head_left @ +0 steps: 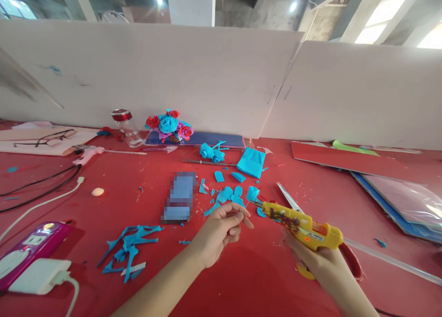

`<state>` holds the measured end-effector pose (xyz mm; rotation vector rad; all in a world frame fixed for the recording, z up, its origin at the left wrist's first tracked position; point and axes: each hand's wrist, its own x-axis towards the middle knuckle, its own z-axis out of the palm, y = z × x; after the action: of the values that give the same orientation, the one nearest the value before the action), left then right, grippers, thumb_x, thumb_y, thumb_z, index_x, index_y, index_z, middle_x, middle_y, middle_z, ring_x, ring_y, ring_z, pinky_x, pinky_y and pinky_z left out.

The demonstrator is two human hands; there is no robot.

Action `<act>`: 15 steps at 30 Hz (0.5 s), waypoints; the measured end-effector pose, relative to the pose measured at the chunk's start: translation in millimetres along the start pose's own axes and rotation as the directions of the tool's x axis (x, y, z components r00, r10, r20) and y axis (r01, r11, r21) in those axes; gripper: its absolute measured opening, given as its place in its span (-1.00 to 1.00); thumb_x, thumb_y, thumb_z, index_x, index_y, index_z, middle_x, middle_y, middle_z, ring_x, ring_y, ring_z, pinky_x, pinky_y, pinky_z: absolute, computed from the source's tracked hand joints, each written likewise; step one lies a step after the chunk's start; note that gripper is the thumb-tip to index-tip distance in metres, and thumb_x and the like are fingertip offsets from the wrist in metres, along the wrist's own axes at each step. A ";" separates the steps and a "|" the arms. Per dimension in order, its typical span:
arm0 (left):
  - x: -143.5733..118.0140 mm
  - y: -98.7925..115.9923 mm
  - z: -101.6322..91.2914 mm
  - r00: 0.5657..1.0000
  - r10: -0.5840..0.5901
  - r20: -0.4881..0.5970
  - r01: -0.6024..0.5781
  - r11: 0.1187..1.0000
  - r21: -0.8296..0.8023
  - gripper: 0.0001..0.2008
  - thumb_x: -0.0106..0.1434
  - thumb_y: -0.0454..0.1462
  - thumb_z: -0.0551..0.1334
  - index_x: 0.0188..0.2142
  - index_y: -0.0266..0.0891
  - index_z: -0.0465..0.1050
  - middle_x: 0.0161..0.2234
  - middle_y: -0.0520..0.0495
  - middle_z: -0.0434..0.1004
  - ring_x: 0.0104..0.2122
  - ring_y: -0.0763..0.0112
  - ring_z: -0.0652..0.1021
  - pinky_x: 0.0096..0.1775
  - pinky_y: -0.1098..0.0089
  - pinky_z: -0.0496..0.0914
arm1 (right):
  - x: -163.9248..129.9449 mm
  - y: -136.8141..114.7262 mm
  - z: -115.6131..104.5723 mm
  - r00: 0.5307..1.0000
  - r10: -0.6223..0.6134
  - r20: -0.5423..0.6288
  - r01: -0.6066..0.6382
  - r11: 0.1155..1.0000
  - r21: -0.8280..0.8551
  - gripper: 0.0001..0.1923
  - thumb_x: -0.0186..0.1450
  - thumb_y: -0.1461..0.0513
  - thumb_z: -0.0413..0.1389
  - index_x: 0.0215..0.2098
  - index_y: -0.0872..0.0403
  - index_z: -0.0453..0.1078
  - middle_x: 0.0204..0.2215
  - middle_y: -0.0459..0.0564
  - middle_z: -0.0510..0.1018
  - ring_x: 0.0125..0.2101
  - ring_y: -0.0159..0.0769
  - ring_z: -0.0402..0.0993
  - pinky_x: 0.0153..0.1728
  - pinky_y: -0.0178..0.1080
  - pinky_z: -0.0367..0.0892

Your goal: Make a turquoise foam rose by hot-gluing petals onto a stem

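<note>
My right hand [317, 259] grips a yellow hot glue gun [293, 220], its nozzle pointing left and a small orange light glowing on its side. A clear glue stick [390, 258] trails out of its back. My left hand [221, 227] is closed in a pinch just left of the nozzle; what its fingertips hold, if anything, cannot be made out. Cut blue petal-shaped pieces [226, 195] lie beyond the left hand. Scissors [288, 196] rest under the glue gun, blades showing and red handle partly hidden.
A phone [179, 197] lies left of centre, with blue scraps [129, 252] nearer me. Behind are rolled blue flowers [212, 152], a folded blue sheet [251, 162], a bouquet [171, 125] and a glass bottle [127, 128]. A power strip [34, 243] and cables occupy the left; sheets [400, 197] the right.
</note>
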<state>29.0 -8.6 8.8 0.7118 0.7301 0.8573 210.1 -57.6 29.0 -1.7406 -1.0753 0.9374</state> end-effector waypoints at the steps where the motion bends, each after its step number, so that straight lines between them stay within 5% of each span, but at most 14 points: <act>1: 0.0 0.1 0.0 1.000 -0.001 0.001 0.001 1.000 0.001 -0.83 0.12 -0.24 0.30 -0.39 -0.30 0.37 -0.47 -0.03 0.46 -0.62 0.66 0.10 -0.57 0.56 0.00 | -0.5 0.0 -0.3 1.000 0.003 0.002 -0.003 1.000 -0.009 -0.63 -0.03 0.04 0.16 -0.71 0.03 0.09 -0.83 -0.25 0.03 -0.77 -0.54 -0.08 -0.78 -0.38 -0.10; 9: -0.2 0.5 0.9 1.000 -0.003 0.002 0.003 1.000 -0.002 -0.82 0.11 -0.24 0.30 -0.38 -0.30 0.36 -0.47 -0.03 0.46 -0.62 0.66 0.10 -0.57 0.57 0.00 | 2.2 -8.2 0.8 1.000 -0.030 -0.008 0.030 0.999 0.045 -0.66 -0.05 0.07 0.16 -0.69 0.05 0.10 -0.78 -0.24 0.07 -0.73 -0.56 -0.07 -0.71 -0.40 -0.12; 15: 1.2 -1.0 -0.3 1.000 0.008 0.004 -0.008 1.000 0.003 -0.84 0.12 -0.25 0.29 -0.38 -0.30 0.37 -0.47 -0.03 0.46 -0.62 0.66 0.10 -0.57 0.57 0.00 | -1.2 -6.3 2.5 0.998 0.063 0.012 -0.063 0.998 0.000 -0.67 -0.06 0.06 0.16 -0.68 0.04 0.12 -0.78 -0.27 0.00 -0.75 -0.56 -0.11 -0.75 -0.39 -0.11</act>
<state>29.7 -8.0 7.5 0.7192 0.7252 0.8619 205.7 -56.4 34.1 -1.7790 -1.0331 0.9884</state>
